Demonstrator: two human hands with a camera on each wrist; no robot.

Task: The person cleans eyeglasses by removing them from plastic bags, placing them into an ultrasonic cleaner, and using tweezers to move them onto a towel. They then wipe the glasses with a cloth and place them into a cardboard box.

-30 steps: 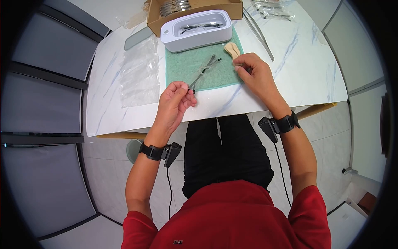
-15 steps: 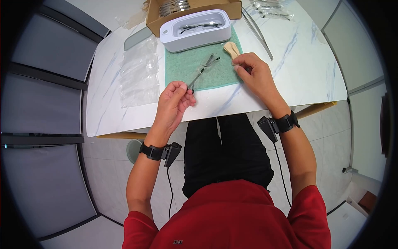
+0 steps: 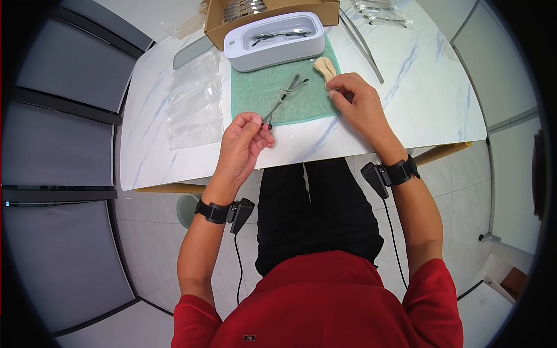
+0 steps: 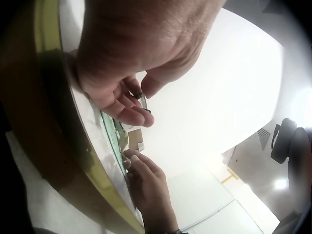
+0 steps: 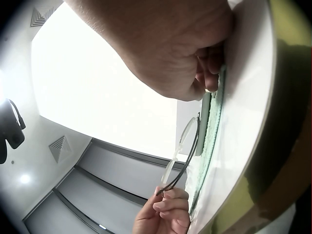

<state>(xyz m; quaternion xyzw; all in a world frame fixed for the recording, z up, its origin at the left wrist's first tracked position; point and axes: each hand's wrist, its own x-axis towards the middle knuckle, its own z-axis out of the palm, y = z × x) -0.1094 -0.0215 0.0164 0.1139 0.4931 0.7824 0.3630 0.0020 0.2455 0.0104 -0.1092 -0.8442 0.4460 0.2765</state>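
My left hand (image 3: 246, 136) pinches one end of a pair of eyeglasses (image 3: 282, 100) between thumb and fingers. The glasses have thin dark temples and clear lenses, and slant up to the right over the green towel (image 3: 249, 95). In the right wrist view, the eyeglasses (image 5: 187, 158) stand edge-on above the left hand (image 5: 163, 214). My right hand (image 3: 360, 101), at the towel's right edge, pinches the lower end of a beige folded cloth (image 3: 324, 66); its thumb and index finger meet there. Between the two hands lies part of the towel.
Behind stands a white ultrasonic cleaner (image 3: 275, 61) with another pair of glasses in its basin. A cardboard box (image 3: 301, 7), long tweezers (image 3: 364, 49) and bagged glasses (image 3: 383, 14) are at the back. Clear plastic bags (image 3: 194, 110) and a grey case (image 3: 192, 53) lie left.
Both hands keep nearly the same place and grip. The eyeglasses have shifted only slightly in the left hand; the view has moved a little.
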